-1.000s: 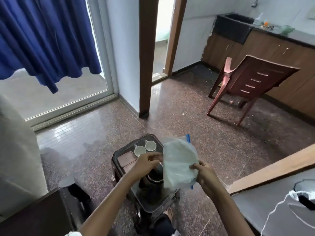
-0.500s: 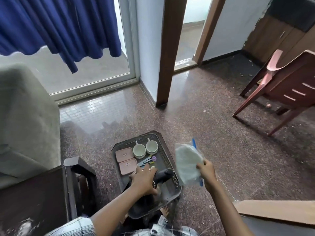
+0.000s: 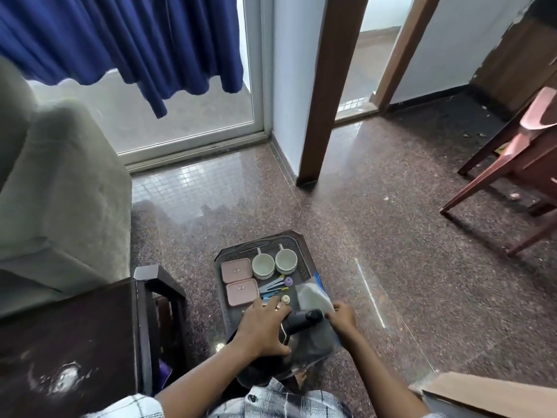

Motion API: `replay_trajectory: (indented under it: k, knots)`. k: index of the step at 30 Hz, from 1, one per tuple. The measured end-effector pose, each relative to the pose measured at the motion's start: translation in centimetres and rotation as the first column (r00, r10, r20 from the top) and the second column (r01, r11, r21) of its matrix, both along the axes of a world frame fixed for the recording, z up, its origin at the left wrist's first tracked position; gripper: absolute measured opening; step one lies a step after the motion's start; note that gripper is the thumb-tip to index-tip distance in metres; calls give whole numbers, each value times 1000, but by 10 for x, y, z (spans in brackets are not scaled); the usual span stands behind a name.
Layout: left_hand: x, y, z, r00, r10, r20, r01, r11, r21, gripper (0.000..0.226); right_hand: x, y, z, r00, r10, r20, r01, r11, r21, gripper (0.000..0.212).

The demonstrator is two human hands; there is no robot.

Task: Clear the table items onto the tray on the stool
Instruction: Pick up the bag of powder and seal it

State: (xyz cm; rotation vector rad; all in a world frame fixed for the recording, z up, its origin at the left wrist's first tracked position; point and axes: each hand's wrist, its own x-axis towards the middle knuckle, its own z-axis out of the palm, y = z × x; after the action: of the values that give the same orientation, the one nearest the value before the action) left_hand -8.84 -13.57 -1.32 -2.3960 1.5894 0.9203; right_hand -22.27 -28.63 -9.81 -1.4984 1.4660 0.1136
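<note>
head view: a dark tray point(image 3: 297, 236) sits low before the person. at its near end is a black-handled pan point(image 3: 301, 322) under the left grip point(image 3: 265, 324); clasped or not, can't tell. right grip point(image 3: 342, 319) pinches a plastic bag point(image 3: 312, 297) at the tray's right edge. pink boxes point(image 3: 236, 270) and cups point(image 3: 263, 266) fill the far end.

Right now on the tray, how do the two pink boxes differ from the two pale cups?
The pink boxes are flat rounded rectangles with lids on; the pale cups are round and open-topped. The cups have small handles pointing away; the boxes have none. The boxes lie one behind the other; the cups stand side by side. Both pairs sit on the tray.
</note>
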Motion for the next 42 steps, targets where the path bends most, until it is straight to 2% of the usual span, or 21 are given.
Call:
replay_trajectory:
  k: [3, 8, 12, 14, 17, 20, 23, 27, 31, 34, 38, 42]
  knots:
    - [-1, 2, 0, 1000, 4, 0, -4, 1000, -4, 78, 1, 6, -14, 1000, -12, -7, 12, 1000, 15, 30]
    - [0, 1, -1, 1000, -1, 6, 1, 1000, 8, 78, 1, 4, -10, 1000, 13, -14, -13, 1000, 26, 35]
    - [0, 1, -2, 1000, -6, 4, 6, 1000, 5, 79, -7, 3, 6, 994, -86, 71, 82, 995, 48, 15]
    - [0, 1, -2, 1000, 2, -7, -2, 1000, 8, 80, -8, 4, 10, 992, -95, 85, 90, 994, 60, 17]
    - [0, 2, -2, 1000, 5, -13, -5, 1000, 16, 81, -6, 5, 8, 998, -54, 34, 53, 999, 8, 22]
    - [-1, 2, -2, 1000, 5, -11, -5, 1000, 13, 82, -1, 7, 8, 998, -1, -67, -2, 999, -41, 14]
    - [-1, 2, -2, 1000, 4, -5, -4, 1000, 12, 82, 4, 9, 10, 992, 12, -129, -22, 997, -75, 18]
    - [0, 3, -4, 1000, 0, -4, 0, 1000, 8, 81, 3, 12, 6, 990, -7, -143, -8, 995, -104, 36]
    - [1, 2, -5, 1000, 17, -8, -17, 1000, -3, 81, -1, 13, 14, 986, -47, -159, 33, 996, -87, 17]
    - [1, -1, -4, 1000, 24, -15, -24, 1000, 7, 83, 0, 13, 25, 989, -37, -142, 18, 990, -139, 4]
    - [0, -4, -5, 1000, 28, 1, -28, 999, 17, 84, 4, 17, 43, 991, 131, -33, -135, 953, -272, 31]
    - [-1, -5, -5, 999, 33, 22, -33, 999, 13, 84, 14, 37, 61, 887, 462, -7, -417, 793, -443, 55]
